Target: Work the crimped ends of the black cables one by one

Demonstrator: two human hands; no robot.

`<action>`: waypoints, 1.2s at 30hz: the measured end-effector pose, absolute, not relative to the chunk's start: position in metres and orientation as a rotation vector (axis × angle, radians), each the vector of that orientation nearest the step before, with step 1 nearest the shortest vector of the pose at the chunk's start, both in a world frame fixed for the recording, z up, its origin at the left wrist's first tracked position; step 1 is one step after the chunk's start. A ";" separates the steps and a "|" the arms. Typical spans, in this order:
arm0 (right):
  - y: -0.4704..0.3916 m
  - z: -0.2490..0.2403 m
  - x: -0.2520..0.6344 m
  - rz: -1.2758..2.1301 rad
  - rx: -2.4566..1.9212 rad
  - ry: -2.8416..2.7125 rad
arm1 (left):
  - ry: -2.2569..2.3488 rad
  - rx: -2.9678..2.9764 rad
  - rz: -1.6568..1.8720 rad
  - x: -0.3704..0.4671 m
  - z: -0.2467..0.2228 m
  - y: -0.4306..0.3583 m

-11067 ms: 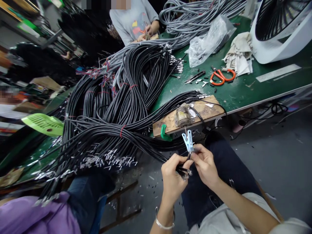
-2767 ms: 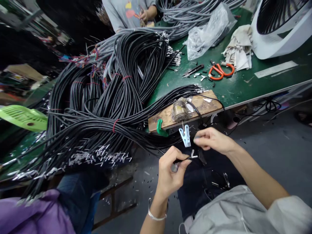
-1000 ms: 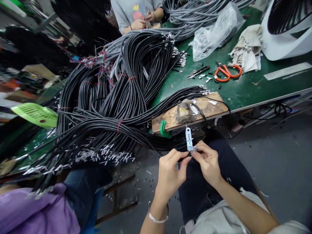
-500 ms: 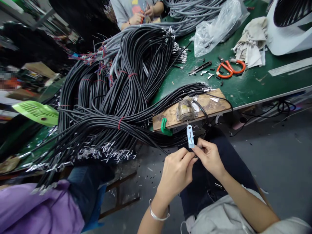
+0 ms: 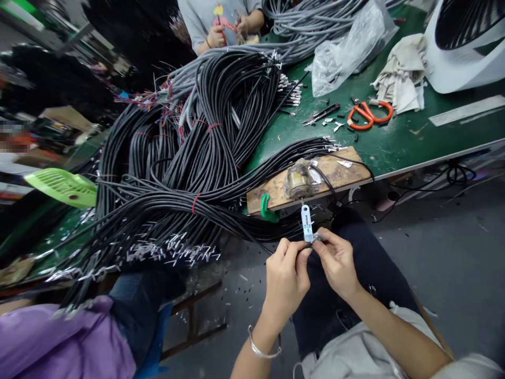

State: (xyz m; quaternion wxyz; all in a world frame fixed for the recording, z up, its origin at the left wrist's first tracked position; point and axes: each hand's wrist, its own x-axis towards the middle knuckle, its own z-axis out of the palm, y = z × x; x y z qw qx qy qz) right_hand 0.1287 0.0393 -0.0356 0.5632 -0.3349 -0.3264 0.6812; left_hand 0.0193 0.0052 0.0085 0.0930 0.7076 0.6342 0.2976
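My left hand (image 5: 287, 276) is closed in a pinch on a black cable (image 5: 268, 250) just below a light-blue tool (image 5: 306, 223). My right hand (image 5: 337, 258) pinches the silvery wire end (image 5: 316, 238) at the tool's lower right. The blue piece hangs from a taped round block (image 5: 299, 181), which sits on a wooden board (image 5: 347, 171) at the table edge. A green hook (image 5: 268, 208) is on the board's left part. Bundled black cables (image 5: 221, 210) lie left of and behind the board.
Orange-handled scissors (image 5: 361, 116), small snips (image 5: 321, 113), a plastic bag (image 5: 351, 47), a cloth (image 5: 404, 71) and a white fan-like object (image 5: 453, 68) are on the green table (image 5: 398, 142). A person's hands (image 5: 216, 36) work across it. Purple clothing (image 5: 67, 342) shows at lower left.
The silvery wire end now shows between my hands beside the blue tool. My left hand has shifted slightly right and its fingers sit closer under the tool. The view has shifted slightly.
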 end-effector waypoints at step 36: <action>0.044 -0.029 0.149 1.984 -0.503 -0.930 | 1.169 1.963 0.728 -0.015 0.044 0.020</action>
